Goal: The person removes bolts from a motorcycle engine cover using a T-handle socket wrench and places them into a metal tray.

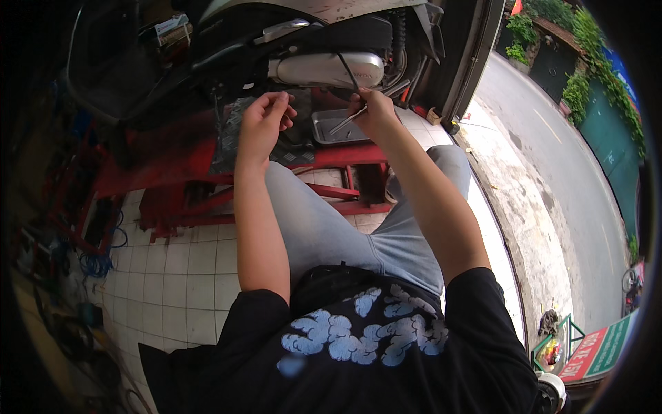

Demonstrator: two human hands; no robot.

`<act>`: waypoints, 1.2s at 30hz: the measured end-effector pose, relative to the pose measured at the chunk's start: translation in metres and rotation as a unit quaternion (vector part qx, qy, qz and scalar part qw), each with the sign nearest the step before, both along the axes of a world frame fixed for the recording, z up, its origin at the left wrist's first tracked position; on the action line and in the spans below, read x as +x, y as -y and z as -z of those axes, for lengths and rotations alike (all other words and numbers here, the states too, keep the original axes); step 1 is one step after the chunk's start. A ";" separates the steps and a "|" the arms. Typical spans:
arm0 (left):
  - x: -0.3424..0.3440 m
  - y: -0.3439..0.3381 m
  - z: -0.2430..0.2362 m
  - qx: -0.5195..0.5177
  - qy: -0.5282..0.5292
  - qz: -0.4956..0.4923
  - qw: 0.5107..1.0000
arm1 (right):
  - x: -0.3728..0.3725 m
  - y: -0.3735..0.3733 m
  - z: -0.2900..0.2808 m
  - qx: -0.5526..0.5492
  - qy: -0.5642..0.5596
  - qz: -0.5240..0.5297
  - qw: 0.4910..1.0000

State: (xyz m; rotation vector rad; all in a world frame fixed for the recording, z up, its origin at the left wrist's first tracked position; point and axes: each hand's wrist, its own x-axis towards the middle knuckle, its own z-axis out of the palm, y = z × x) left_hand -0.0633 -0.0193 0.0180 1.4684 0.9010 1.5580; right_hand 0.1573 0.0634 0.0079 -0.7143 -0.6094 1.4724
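Observation:
My right hand [376,110] is closed around a thin tool with a bare metal shaft [343,125] that slants down over a grey metal tray [331,141]. A dark rod [349,72] rises from the same hand; whether it belongs to that tool I cannot tell. To the left, my left hand [263,124] is raised with its fingers curled in toward the thumb. What it holds, if anything, is hidden. Both hands are in front of a motorbike's silver engine cover [345,69]. A few small dark pieces lie in the tray.
The motorbike stands on a red lift [172,162], with a dark patterned mat [300,153] beside the tray. My jeans-clad legs straddle the space before it. Blue hose [96,264] lies on the tiled floor at left. A door frame [472,76] and street are at right.

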 end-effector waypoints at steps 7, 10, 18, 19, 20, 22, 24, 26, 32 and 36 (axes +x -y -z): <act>0.001 -0.001 0.001 -0.001 -0.008 0.000 1.000 | -0.013 -0.015 -0.013 -0.032 -0.337 0.036 0.940; 0.003 -0.002 0.001 -0.001 -0.007 0.004 1.000 | -0.022 -0.016 -0.015 0.020 -0.206 0.042 0.977; -0.001 -0.002 0.001 0.001 -0.003 0.003 1.000 | -0.011 0.017 -0.018 0.218 0.875 0.251 0.351; -0.001 -0.002 0.001 0.003 -0.003 0.004 1.000 | -0.009 0.017 -0.019 0.220 0.874 0.255 0.350; 0.000 -0.002 0.001 0.003 -0.004 0.006 1.000 | -0.005 0.016 -0.022 0.221 0.873 0.259 0.348; 0.002 -0.002 0.000 0.005 -0.008 0.010 1.000 | 0.001 0.014 -0.022 0.219 0.855 0.265 0.389; 0.002 -0.001 -0.002 -0.004 -0.015 -0.001 1.000 | 0.004 0.010 -0.015 0.209 0.815 0.267 0.470; 0.004 -0.002 -0.001 -0.006 -0.013 -0.003 1.000 | 0.008 0.004 -0.011 0.128 0.611 0.146 0.768; 0.004 -0.004 0.001 -0.006 -0.008 0.003 1.000 | 0.000 0.006 -0.005 -0.025 -0.112 0.001 0.993; 0.006 -0.003 0.000 -0.007 -0.012 0.006 1.000 | 0.001 -0.012 -0.002 0.013 -0.299 -0.022 0.954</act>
